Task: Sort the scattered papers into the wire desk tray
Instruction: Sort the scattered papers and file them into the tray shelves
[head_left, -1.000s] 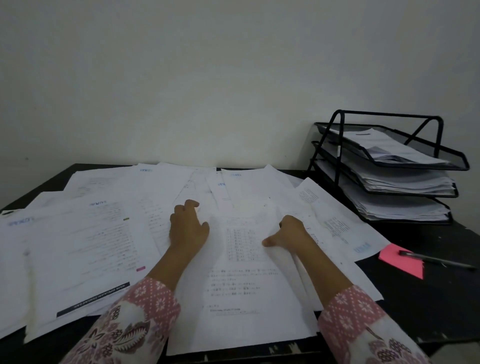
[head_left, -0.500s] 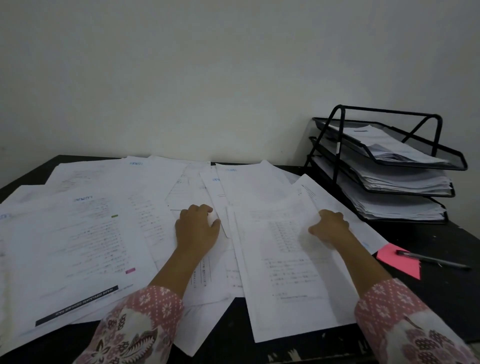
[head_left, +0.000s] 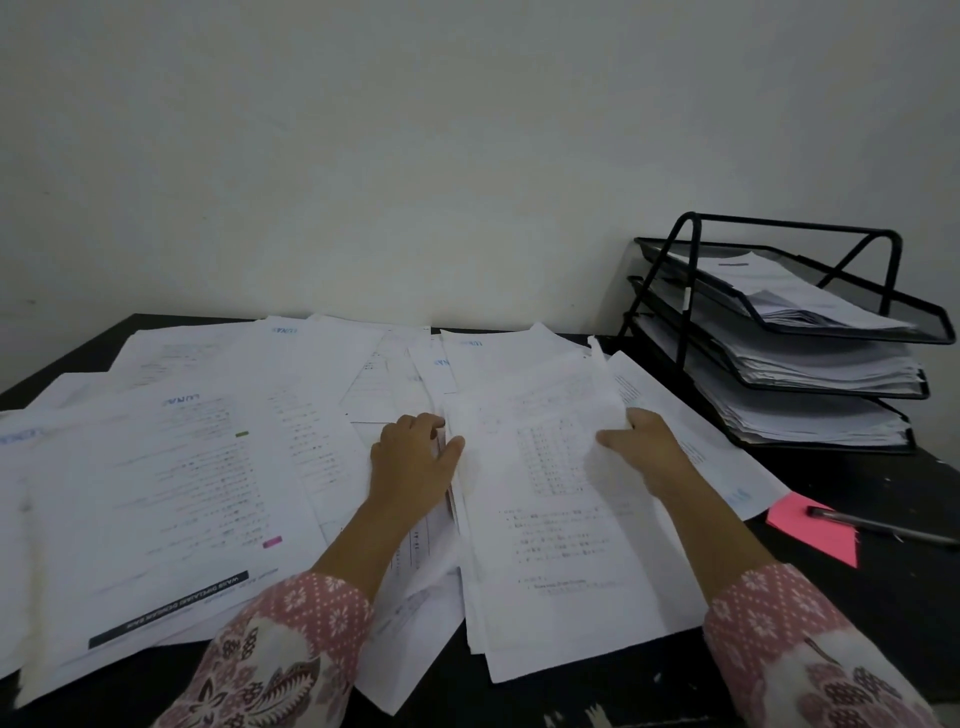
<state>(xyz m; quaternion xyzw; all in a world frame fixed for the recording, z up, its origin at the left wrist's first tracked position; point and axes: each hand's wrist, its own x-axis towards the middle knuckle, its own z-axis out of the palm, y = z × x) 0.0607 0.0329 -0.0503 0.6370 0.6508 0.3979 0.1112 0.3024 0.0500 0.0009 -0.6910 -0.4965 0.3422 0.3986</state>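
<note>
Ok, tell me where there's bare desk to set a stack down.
Bare dark desk shows on the right, in front of the wire tray, bordered by the pink note and pen. A narrow strip runs along the near edge. The left and middle are crowded with overlapping papers, where the left hand and right hand grip a sheaf.

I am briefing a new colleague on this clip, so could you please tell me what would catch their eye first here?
First, the spread of white printed papers covering the left and middle of the black desk, with the left hand and right hand gripping the side edges of one printed sheet at the centre. Next, the black three-tier wire desk tray at the right rear, every tier holding paper. A bright pink sticky note under a dark pen stands out in front of it.
</note>
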